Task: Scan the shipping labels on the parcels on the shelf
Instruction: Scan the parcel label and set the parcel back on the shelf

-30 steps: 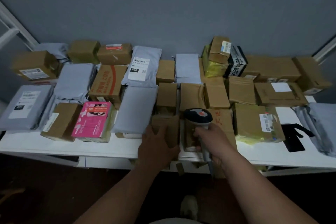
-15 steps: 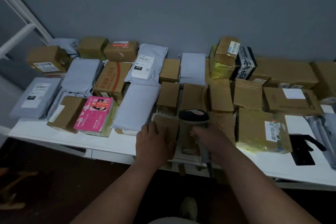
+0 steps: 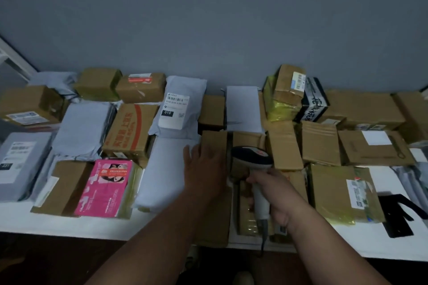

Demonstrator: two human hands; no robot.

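The step in hand looks like hunting for the next label among the plain brown cardboard boxes in the middle of the white shelf (image 3: 58, 222), since the boxes here show no label on their upper faces. The left hand (image 3: 205, 169) lies flat, fingers straight and spread, on the upright brown cardboard box (image 3: 214, 143) just beyond it, with the forearm reaching in from below. The right hand (image 3: 275, 196) is wrapped round the pale grip of the handheld barcode scanner (image 3: 251, 159), whose dark head points forward and down over the boxes in front of it; the exact spot it aims at is hidden by the head itself.

My judgement is that the next move calls for tipping or turning the box under the left hand until a label faces up, then bringing the scanner head squarely over the barcode.

Parcels cover the shelf from end to end. Labels plainly in view lie elsewhere: on the grey plastic mailer bag with the white label (image 3: 176, 109) behind the left hand, and on the yellow-taped cardboard parcel (image 3: 342, 194) to the right of the scanner. A pink printed box (image 3: 104, 187) lies well to the left.
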